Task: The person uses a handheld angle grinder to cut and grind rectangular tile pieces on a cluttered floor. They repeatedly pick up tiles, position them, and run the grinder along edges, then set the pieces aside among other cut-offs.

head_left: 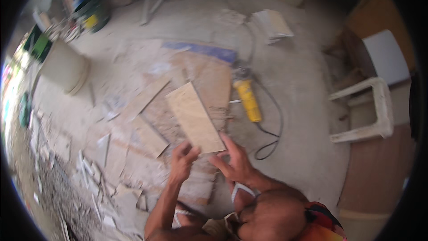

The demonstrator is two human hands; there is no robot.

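At the centre of the view, a beige rectangular tile [196,118] with a mottled face and straight edges slants over a dusty, reddish-brown board [216,78]. The hands stand slightly apart at its near end: the right hand [234,160] is clamped on the near right corner, thumb and fingers spread around it; the left hand [182,163] curls at the near left corner, and whether it grips cannot be told. Whether the tile's far end touches the board is likewise unclear. To the left lie two narrower tile strips [149,136], flat and angular. A blue band [200,51] borders the board's far edge. Just right of the board rests an angle grinder [247,98] with a yellow body, its dark, flexible cord [280,120] looping over the rough grey floor [303,98]. Farther off sits a stack of pale tiles [271,24]; at the left stand a whitish round bucket [64,69] and jagged, splintered fragments [91,174].
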